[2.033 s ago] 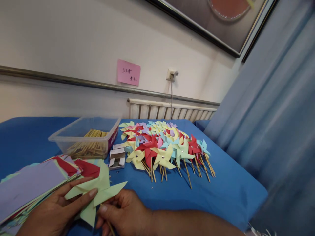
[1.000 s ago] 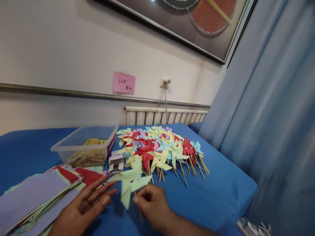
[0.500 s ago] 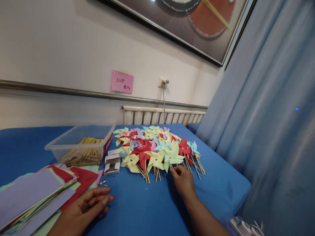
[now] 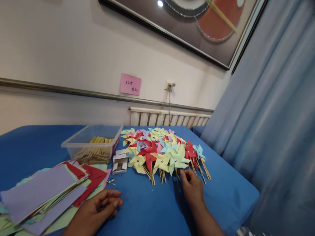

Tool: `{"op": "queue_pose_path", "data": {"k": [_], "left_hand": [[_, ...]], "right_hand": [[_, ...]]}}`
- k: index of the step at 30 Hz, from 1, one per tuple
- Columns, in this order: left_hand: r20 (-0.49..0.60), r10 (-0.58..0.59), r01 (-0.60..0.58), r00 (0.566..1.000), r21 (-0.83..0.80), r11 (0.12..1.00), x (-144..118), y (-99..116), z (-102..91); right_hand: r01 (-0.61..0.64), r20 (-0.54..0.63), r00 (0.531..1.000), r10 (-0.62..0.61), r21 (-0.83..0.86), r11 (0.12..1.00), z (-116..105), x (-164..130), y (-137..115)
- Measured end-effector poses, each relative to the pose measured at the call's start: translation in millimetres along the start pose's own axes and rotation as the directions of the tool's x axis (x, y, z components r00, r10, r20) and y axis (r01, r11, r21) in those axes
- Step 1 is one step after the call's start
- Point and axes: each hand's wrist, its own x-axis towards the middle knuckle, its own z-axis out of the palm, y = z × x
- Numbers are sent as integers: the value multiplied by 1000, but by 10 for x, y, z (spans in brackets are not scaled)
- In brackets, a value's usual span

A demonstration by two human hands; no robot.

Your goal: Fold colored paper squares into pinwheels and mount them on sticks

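Observation:
Paper pinwheels [image 4: 150,151] on wooden sticks lie in a many-coloured heap on the blue-covered table. At the front of the heap is a pale green pinwheel [image 4: 177,160], its stick [image 4: 177,180] pointing towards me. Just right of that stick is my right hand [image 4: 193,186], fingers bent and slightly apart, with nothing visible in them. My left hand [image 4: 100,208] rests loosely curled and empty near the table's left front, beside a stack of coloured paper sheets [image 4: 41,193]. Small metal fasteners [image 4: 111,181] lie just beyond its fingers.
A clear plastic box [image 4: 91,144] of wooden sticks [image 4: 98,149] stands behind the paper. A small opened carton [image 4: 120,164] sits between box and pinwheels. A radiator [image 4: 169,117] runs along the wall, and a blue curtain [image 4: 268,131] hangs at the right.
My right hand has let go of the pale green pinwheel's stick and sits just right of it. The view has shifted slightly left; my left hand stays by the paper.

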Motion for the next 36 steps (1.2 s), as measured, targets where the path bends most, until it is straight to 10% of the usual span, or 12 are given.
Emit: {"op": "queue_pose_path", "data": {"k": [10, 18, 29, 36], "left_hand": [[71, 47, -50, 996, 50, 997, -19, -5, -9], [54, 99, -101, 994, 20, 995, -58, 139, 0], [119, -37, 33, 992, 36, 999, -118, 42, 4], [12, -27, 25, 1000, 165, 986, -162, 84, -38]], "right_hand": [[296, 157, 935, -318, 151, 943, 275, -437, -546], [406, 462, 736, -495, 285, 869, 1065, -679, -1373], [-291, 563, 819, -110, 574, 765, 1554, -447, -1124], [-397, 627, 775, -76, 577, 714, 1597, -436, -1072]]}}
